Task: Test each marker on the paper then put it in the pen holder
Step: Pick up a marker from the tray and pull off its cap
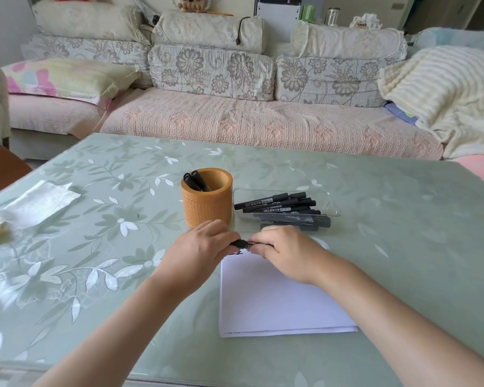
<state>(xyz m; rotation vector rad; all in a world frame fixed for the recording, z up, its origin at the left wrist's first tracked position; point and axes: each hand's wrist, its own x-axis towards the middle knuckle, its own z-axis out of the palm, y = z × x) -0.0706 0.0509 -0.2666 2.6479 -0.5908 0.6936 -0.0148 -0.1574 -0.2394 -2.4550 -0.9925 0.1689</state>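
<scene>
A black marker point(242, 243) lies level between both hands, just above the far edge of the white paper point(277, 300). My left hand point(204, 247) grips its left end and my right hand point(284, 251) grips its right end. Most of the marker is hidden by my fingers. The orange pen holder point(207, 203) stands right behind my left hand with two black markers point(196, 180) leaning inside. Several more black markers point(282, 209) lie in a clear tray point(330, 203) behind my right hand.
A crumpled white tissue point(37, 203) lies at the table's left side. The green floral table point(403, 219) reaches to a sofa point(235, 121) with cushions behind it. A brown stool point(3, 169) stands at the far left.
</scene>
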